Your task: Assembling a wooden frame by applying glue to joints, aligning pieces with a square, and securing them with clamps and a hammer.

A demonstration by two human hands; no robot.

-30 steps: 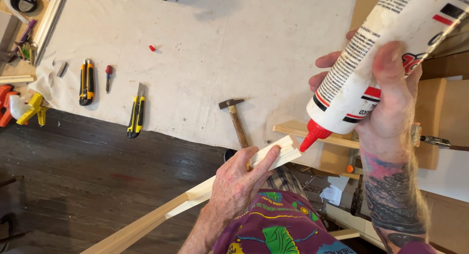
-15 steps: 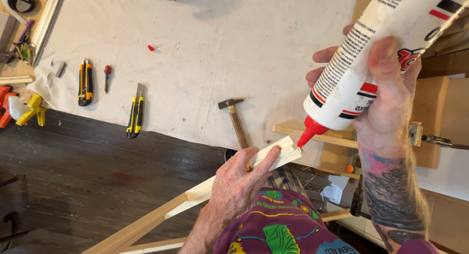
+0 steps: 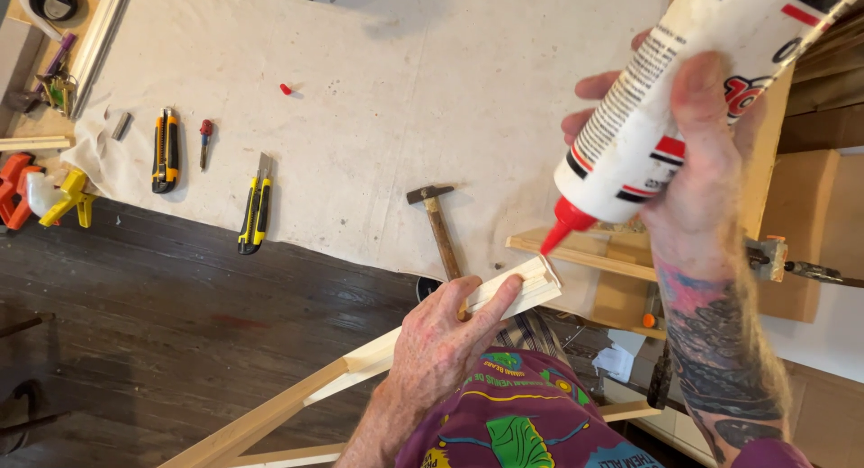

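- The right hand (image 3: 693, 162) has its grip closed around a white glue bottle (image 3: 666, 99), tilted so its red nozzle (image 3: 562, 225) hovers just above the end of a pale wood moulding strip (image 3: 504, 292).
- The left hand (image 3: 441, 346) pinches that strip, holding it up over the dark floor (image 3: 180, 324).
- A hammer (image 3: 436, 220) and two yellow utility knives (image 3: 255, 207) lie on the cloth-covered tabletop (image 3: 378, 90).

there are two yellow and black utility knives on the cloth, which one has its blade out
The right-hand utility knife, nearer the hammer: a grey blade sticks out of its top end. The left one shows none.

Soft, even daylight on my pale surface (image 3: 432, 99); shadows faint, floor dim (no glare), focus sharp, edges slightly stretched.
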